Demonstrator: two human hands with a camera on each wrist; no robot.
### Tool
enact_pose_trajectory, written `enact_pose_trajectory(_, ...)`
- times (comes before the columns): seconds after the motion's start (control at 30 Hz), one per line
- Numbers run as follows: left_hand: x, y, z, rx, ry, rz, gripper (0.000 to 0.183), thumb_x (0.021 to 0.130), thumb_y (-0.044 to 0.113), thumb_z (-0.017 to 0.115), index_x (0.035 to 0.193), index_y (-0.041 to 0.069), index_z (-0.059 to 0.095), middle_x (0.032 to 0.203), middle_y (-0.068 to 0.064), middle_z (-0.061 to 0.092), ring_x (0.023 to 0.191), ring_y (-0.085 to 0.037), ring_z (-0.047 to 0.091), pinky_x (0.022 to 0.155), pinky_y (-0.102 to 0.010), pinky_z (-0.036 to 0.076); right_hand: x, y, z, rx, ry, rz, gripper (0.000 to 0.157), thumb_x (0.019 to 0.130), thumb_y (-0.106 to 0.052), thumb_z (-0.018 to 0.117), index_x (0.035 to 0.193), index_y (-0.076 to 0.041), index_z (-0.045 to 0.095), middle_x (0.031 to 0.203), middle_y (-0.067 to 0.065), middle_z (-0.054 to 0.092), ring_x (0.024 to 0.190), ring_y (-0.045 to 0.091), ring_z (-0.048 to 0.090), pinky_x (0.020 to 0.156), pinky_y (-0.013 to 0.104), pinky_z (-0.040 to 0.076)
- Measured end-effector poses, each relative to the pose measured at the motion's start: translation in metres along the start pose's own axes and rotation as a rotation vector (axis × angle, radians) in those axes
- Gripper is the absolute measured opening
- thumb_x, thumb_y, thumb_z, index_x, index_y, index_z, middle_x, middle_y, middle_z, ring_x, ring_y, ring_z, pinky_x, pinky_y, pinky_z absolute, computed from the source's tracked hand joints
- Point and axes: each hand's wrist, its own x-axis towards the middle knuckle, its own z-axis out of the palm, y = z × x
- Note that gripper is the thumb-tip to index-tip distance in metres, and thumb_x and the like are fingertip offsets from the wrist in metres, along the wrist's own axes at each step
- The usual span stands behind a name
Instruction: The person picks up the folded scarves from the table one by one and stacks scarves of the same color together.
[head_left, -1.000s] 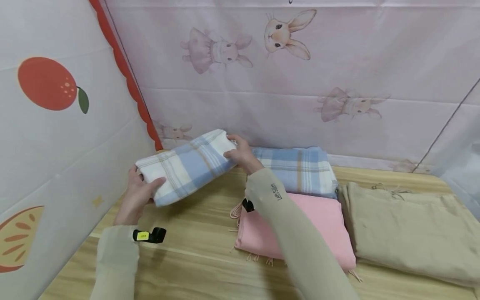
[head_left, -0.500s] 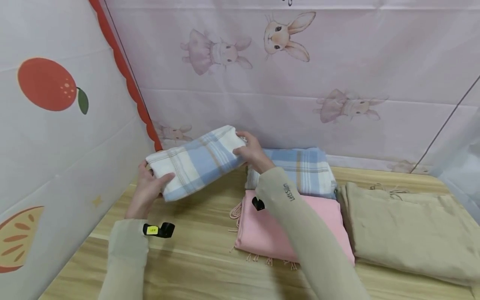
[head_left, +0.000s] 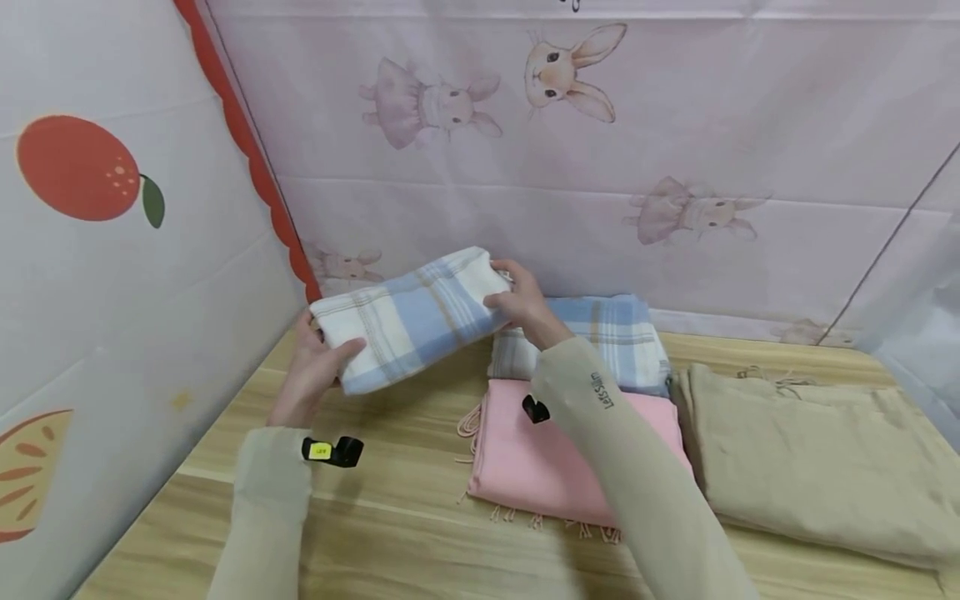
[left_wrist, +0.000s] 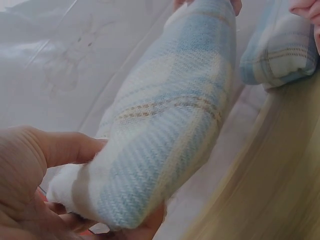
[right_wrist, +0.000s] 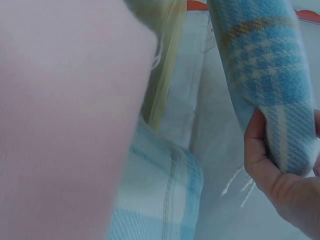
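Note:
Between both hands a folded blue-and-white plaid scarf [head_left: 420, 317] is held above the table, tilted with its right end higher. My left hand [head_left: 313, 362] grips its left end, thumb on top and fingers beneath. At the other end my right hand [head_left: 528, 304] pinches the scarf, and a few fringe threads hang there in the right wrist view. A second folded plaid scarf [head_left: 622, 337] lies on the table behind the right forearm, partly hidden. In front of it a folded pink scarf [head_left: 510, 467] with fringes lies under that forearm, not visibly touched.
Folded beige cloth [head_left: 817, 467] lies on the right of the wooden table [head_left: 390, 533]. A rabbit-print curtain [head_left: 450, 200] rises along the back edge. A fruit-print sheet [head_left: 150, 300] with a red scalloped border stands along the left.
Both hands have carried the held plaid scarf to the right and slightly up, toward the second plaid scarf. The scarves and cloth on the table stay where they were.

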Motion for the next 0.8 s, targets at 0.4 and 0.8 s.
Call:
enact_pose_trajectory(0.4,0.007,0.004,0.017,-0.008,-0.034,0.022,0.093,0.1,0.005,0.059,0.16,0.016,-0.011,0.159,-0.024,0.025,0.126,-0.036,0.047,0.072,-0.027,0.054,-0.01,0.004,-0.02,-0.02,0.012,0.003,0.062,0.097,0.003,0.059,0.154,-0.014,0.041,0.164,0.017,0.02,0.143,0.038,0.033,0.092,0.059,0.05)
enact_pose_trajectory(0.8,0.013,0.007,0.03,-0.034,-0.067,0.02,0.094,0.1,0.005,0.058,0.16,0.016,-0.012,0.159,-0.025,0.024,0.129,-0.037,0.045,0.089,-0.038,0.052,-0.018,0.003,-0.035,0.012,0.04,0.021,0.064,0.096,0.004,0.058,0.155,-0.013,0.04,0.154,0.022,0.033,0.115,0.033,0.052,0.084,0.052,0.053)
